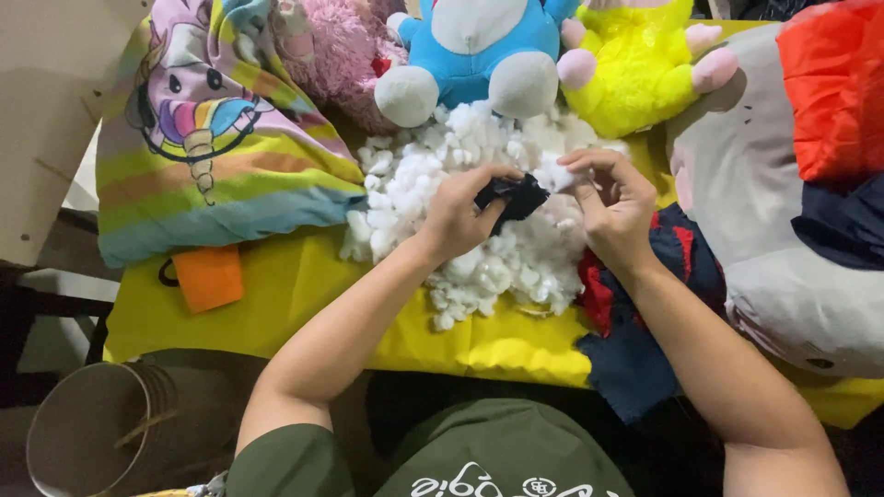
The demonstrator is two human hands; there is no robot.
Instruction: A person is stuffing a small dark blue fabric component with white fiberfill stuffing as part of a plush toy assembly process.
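Observation:
My left hand (458, 213) pinches a small black fabric piece (514, 196) over a heap of white stuffing (460, 156) on the yellow cloth (295, 294). My right hand (612, 204) pinches a tuft of white stuffing (558, 175) right at the open end of the black piece. Both hands meet above the middle of the heap.
A rainbow unicorn cushion (212, 129) lies at left, with an orange piece (210, 276) below it. Pink (331, 46), blue-and-white (474, 51) and yellow (635, 64) plush toys stand behind the heap. A grey plush (764, 212) and navy-red fabric (635, 340) lie at right. A cardboard tube (87, 428) stands lower left.

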